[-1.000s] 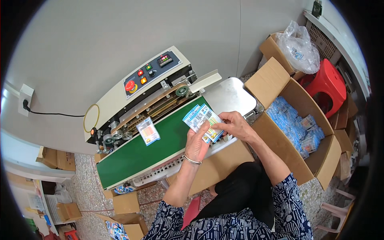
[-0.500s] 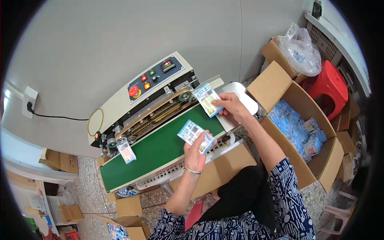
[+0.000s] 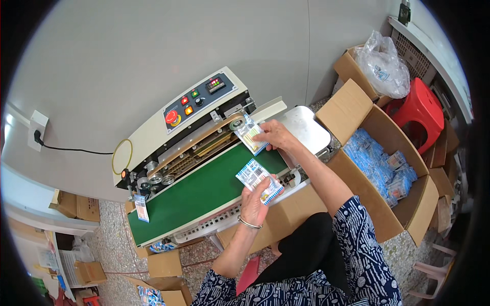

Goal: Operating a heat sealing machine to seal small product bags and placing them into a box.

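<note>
A band sealing machine [image 3: 148, 133] with a green conveyor belt [image 3: 196, 186] stands in front of me. At its right end my right hand [image 3: 278, 136] pinches a clear plastic packet with blue striped edges [image 3: 249, 138]. The top of that packet reaches the rollers, and its lower part hangs over the belt. Lower down, my left hand [image 3: 251, 206] grips a similar packet [image 3: 252, 173] above the belt's front edge, thumb on top; whether more lie beneath it I cannot tell. Another packet [image 3: 141, 209] rests near the belt's left end, apart from both hands.
To the right, an open cardboard box [image 3: 365, 191] holds many blue packets. Behind it are a red stool [image 3: 421, 107] and a bulging plastic bag [image 3: 383, 66]. A power cord [image 3: 76, 149] runs along the wall. A smaller box [image 3: 173, 296] with packets stands on the floor.
My right hand has moved left and slightly down, bringing its packet to the rollers. My left hand's packet has shifted right. The packet on the belt has travelled to the left end.
</note>
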`<state>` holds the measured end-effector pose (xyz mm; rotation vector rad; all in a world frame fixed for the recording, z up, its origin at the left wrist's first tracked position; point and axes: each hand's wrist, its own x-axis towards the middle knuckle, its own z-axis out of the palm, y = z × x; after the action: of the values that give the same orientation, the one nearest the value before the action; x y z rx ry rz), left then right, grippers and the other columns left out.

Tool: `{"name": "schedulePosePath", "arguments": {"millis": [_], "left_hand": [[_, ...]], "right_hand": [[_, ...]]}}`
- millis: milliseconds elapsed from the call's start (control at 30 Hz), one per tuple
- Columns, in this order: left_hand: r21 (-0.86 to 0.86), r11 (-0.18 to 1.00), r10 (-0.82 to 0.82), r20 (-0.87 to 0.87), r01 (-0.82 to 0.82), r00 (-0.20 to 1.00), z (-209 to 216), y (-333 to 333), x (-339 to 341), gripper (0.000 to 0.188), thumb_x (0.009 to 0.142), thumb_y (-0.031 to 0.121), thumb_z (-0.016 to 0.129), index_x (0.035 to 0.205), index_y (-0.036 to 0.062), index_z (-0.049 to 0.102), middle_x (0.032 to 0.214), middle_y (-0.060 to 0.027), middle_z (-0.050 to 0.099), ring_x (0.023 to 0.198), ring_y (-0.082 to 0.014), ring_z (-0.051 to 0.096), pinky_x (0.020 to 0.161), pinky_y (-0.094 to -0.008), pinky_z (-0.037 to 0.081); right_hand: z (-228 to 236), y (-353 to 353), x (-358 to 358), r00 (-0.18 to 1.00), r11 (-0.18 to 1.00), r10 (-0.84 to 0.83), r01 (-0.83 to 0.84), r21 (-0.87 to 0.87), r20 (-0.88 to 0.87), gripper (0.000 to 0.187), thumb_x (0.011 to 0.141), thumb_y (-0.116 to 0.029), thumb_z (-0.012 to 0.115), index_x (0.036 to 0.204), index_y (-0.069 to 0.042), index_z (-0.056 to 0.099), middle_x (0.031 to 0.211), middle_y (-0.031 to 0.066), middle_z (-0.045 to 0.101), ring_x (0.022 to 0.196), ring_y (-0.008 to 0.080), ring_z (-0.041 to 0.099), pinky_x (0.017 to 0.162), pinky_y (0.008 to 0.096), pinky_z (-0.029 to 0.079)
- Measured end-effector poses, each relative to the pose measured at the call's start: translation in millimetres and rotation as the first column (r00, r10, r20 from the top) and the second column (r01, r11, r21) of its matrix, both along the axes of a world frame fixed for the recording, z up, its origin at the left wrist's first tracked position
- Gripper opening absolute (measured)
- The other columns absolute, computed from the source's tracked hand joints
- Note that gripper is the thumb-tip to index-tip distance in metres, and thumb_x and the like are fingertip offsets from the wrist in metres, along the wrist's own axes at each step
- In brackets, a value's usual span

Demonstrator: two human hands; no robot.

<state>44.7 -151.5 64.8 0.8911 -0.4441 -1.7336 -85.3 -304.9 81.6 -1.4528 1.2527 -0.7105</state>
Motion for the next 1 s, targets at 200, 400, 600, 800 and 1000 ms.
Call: {"name": "schedulePosePath", "arguments": {"millis": [200, 400, 600, 800, 1000], "left_hand": [[0.001, 1.000, -0.006, -0.011, 0.006, 1.000, 3.4, -5.9, -5.1, 0.024, 0.086, 0.010, 0.060, 0.108, 0.0023, 0.053, 0.100, -0.0130, 0.062, 0.090, -0.0230, 0.062, 0.076, -0.0422, 0.055], [-0.066, 0.998, 0.007, -0.141, -0.017, 0.990, 8.6, -20.9, -0.7, 0.034, 0.092, 0.025, 0.055, 0.116, 0.0012, 0.050, 0.108, -0.0167, 0.060, 0.099, -0.0281, 0.060, 0.087, -0.0390, 0.050], [-0.050, 0.999, -0.008, -0.133, 0.001, 0.991, 9.5, -8.8, -11.5, 0.033, 0.092, 0.021, 0.055, 0.117, 0.0002, 0.050, 0.109, -0.0174, 0.060, 0.099, -0.0277, 0.060, 0.088, -0.0393, 0.049], [0.002, 0.999, 0.053, -0.079, -0.053, 0.995, 5.5, 10.8, 12.0, 0.029, 0.091, 0.017, 0.055, 0.115, 0.0016, 0.052, 0.107, -0.0161, 0.061, 0.096, -0.0247, 0.061, 0.085, -0.0378, 0.051], [0.008, 1.000, 0.011, -0.120, -0.010, 0.993, -3.3, 16.0, 13.5, 0.028, 0.090, 0.015, 0.056, 0.114, 0.0021, 0.052, 0.105, -0.0177, 0.061, 0.095, -0.0284, 0.062, 0.083, -0.0405, 0.052]], "right_hand": [[-8.6, 24.0, -0.3, 0.878, 0.772, -0.346, 0.066, -0.632, -0.331, 0.031, 0.076, -0.028, 0.066, 0.071, 0.003, 0.062, 0.059, 0.0161, 0.059, 0.059, 0.0315, 0.060, 0.056, 0.0395, 0.047], [7.0, 54.7, -20.0, 0.918, 0.873, -0.302, 0.158, -0.462, -0.257, 0.037, 0.077, -0.034, 0.063, 0.069, 0.003, 0.059, 0.065, 0.0190, 0.057, 0.068, 0.0367, 0.057, 0.063, 0.0418, 0.044], [-19.2, 13.8, -1.2, 0.986, 0.958, -0.160, 0.142, -0.248, -0.053, 0.027, 0.076, -0.024, 0.064, 0.075, 0.003, 0.063, 0.056, 0.0149, 0.057, 0.053, 0.0266, 0.057, 0.052, 0.0373, 0.044], [-9.9, 26.7, -5.8, 0.954, 0.989, -0.042, -0.002, 0.149, 0.295, 0.015, 0.080, -0.016, 0.064, 0.080, -0.002, 0.066, 0.055, -0.0004, 0.055, 0.045, 0.0051, 0.047, 0.038, 0.0200, 0.032], [-5.6, 32.0, -50.0, 0.921, 0.977, -0.123, 0.046, 0.209, 0.370, 0.018, 0.081, -0.014, 0.064, 0.095, -0.002, 0.066, 0.067, 0.0002, 0.062, 0.046, 0.0043, 0.046, 0.039, 0.0184, 0.031]]}}
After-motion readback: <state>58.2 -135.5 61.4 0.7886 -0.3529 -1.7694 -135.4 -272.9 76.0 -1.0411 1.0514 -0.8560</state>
